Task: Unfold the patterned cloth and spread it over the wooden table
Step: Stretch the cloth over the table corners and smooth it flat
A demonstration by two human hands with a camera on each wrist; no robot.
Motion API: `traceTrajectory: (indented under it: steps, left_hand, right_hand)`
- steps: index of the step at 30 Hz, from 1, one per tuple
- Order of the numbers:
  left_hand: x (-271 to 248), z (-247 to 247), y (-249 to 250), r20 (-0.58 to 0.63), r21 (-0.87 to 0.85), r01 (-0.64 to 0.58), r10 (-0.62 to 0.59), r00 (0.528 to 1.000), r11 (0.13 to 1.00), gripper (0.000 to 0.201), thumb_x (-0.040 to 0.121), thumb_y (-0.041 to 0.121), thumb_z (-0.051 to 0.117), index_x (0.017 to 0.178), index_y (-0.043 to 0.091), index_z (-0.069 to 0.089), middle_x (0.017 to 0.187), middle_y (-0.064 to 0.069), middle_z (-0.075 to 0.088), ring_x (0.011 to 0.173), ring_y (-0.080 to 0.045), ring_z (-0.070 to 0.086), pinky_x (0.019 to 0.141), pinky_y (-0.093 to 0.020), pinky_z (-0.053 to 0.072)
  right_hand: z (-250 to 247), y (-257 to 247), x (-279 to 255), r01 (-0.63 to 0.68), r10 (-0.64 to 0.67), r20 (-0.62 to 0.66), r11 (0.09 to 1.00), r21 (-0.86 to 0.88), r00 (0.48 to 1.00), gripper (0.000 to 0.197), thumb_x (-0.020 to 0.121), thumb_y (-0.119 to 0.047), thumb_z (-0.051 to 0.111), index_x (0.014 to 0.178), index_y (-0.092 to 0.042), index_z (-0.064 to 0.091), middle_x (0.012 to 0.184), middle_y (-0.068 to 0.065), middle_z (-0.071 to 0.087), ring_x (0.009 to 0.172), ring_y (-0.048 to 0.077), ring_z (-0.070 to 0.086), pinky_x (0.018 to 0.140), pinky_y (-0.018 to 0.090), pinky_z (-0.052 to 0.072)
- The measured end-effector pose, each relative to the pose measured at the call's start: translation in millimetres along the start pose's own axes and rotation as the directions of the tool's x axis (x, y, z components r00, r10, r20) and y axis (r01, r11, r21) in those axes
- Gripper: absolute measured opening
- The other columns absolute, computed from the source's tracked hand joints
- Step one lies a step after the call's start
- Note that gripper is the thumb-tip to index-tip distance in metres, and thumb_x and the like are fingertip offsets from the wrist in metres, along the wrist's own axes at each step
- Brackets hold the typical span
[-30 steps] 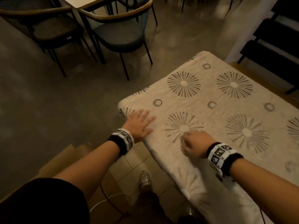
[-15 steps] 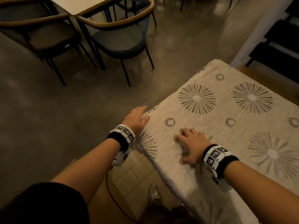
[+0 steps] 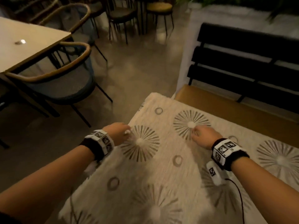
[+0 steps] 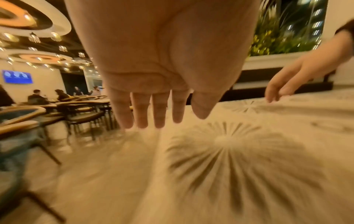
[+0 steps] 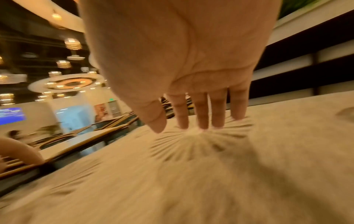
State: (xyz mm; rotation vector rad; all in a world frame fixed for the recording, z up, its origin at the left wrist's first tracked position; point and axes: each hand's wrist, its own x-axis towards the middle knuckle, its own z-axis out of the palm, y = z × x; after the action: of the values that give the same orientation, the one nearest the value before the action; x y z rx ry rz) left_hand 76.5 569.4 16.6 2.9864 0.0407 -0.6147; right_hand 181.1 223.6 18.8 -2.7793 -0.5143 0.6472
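Chairs (image 3: 64,81) and a bench (image 3: 252,65) flank the cloth-covered table (image 3: 242,110).

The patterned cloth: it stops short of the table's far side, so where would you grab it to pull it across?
Probably the patterned cloth by its far hem, near the corner, pinched from above with thumb under the edge. Bare wooden table shows beyond that hem. Both the left hand and right hand lie open, gripping nothing.

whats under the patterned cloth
The wooden table: a bare strip shows past the far edge of the patterned cloth. The rest of the tabletop is covered, so anything else beneath cannot be seen.
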Motion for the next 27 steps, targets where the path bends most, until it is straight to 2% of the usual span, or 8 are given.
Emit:
traceTrajectory:
  steps: [4,8,11,16,20,23,25,27]
  left_hand:
    - [96,-19,86,0.016,-0.019,-0.197,0.197,0.98,0.98,0.052,0.093,0.039,0.052,0.139,0.018,0.044,0.142,-0.01,0.044,0.132,-0.031,0.038,0.108,-0.041,0.035]
    - [165,-36,172,-0.009,0.035,-0.315,0.315,0.949,0.949,0.067,0.093,0.054,0.041,0.151,0.03,0.016,0.158,-0.008,0.02,0.144,-0.033,0.018,0.115,-0.051,0.021]
    - [204,-41,194,0.091,0.013,-0.298,0.296,0.951,0.954,0.062,0.095,0.057,0.032,0.15,0.036,0.014,0.161,-0.005,0.011,0.147,-0.03,0.008,0.116,-0.054,0.011]
    - [236,-63,101,0.16,0.211,-0.084,0.05,0.986,0.974,0.046,0.102,0.034,0.035,0.145,0.02,0.034,0.154,-0.01,0.03,0.139,-0.031,0.031,0.112,-0.04,0.025]
    - [236,-78,20,0.14,0.383,0.181,-0.25,0.958,0.906,0.072,0.081,0.03,0.064,0.145,0.017,0.034,0.152,-0.016,0.031,0.139,-0.034,0.03,0.11,-0.042,0.03]
    - [245,-71,48,-0.109,0.268,0.092,-0.064,0.992,0.959,0.06,0.096,0.047,0.038,0.147,0.019,0.026,0.156,-0.01,0.024,0.143,-0.031,0.02,0.115,-0.048,0.024]
    - [243,-56,96,-0.005,0.165,-0.185,0.188,0.982,0.969,0.063,0.096,0.056,0.033,0.151,0.028,0.019,0.16,-0.006,0.017,0.146,-0.029,0.015,0.116,-0.047,0.02]
    - [236,-35,129,0.13,0.065,-0.299,0.289,0.949,0.952,0.07,0.091,0.065,0.033,0.151,0.034,0.015,0.16,-0.007,0.015,0.146,-0.031,0.014,0.118,-0.048,0.017]
  right_hand:
    - [-12,56,32,-0.281,0.276,-0.077,0.957,-0.069,0.958,0.076,0.081,-0.057,0.056,0.145,-0.031,0.025,0.158,0.008,0.016,0.143,0.034,0.019,0.109,0.055,0.026]
    - [-8,78,52,-0.316,0.316,0.053,0.949,-0.011,0.947,0.098,0.072,-0.067,0.059,0.149,-0.035,0.008,0.161,0.004,0.002,0.146,0.035,0.003,0.114,0.059,0.018]
    - [-1,82,59,-0.353,0.352,0.069,0.936,0.01,0.934,0.1,0.071,-0.065,0.061,0.149,-0.038,0.004,0.161,0.001,-0.001,0.146,0.034,-0.003,0.114,0.061,0.017]
    - [-3,80,61,-0.382,0.378,0.088,0.923,0.038,0.922,0.101,0.074,-0.061,0.064,0.149,-0.04,0.0,0.161,-0.002,-0.006,0.147,0.031,-0.008,0.113,0.064,0.012]
    - [-6,74,56,-0.389,0.384,0.082,0.92,0.047,0.92,0.1,0.074,-0.061,0.063,0.149,-0.038,0.001,0.161,-0.003,-0.006,0.147,0.029,-0.008,0.112,0.063,0.01]
    - [-10,69,57,-0.355,0.356,0.092,0.934,-0.029,0.93,0.098,0.073,-0.061,0.06,0.149,-0.035,0.004,0.161,0.001,-0.005,0.147,0.031,-0.006,0.115,0.06,0.012]
    - [-15,62,62,-0.273,0.28,0.099,0.959,-0.071,0.955,0.092,0.077,-0.054,0.06,0.15,-0.033,0.009,0.161,0.004,-0.005,0.147,0.031,-0.007,0.115,0.06,0.01]
    - [-18,56,66,-0.169,0.176,0.13,0.984,-0.061,0.976,0.084,0.082,-0.051,0.058,0.15,-0.036,0.01,0.161,0.003,-0.007,0.147,0.028,-0.01,0.115,0.059,0.006]
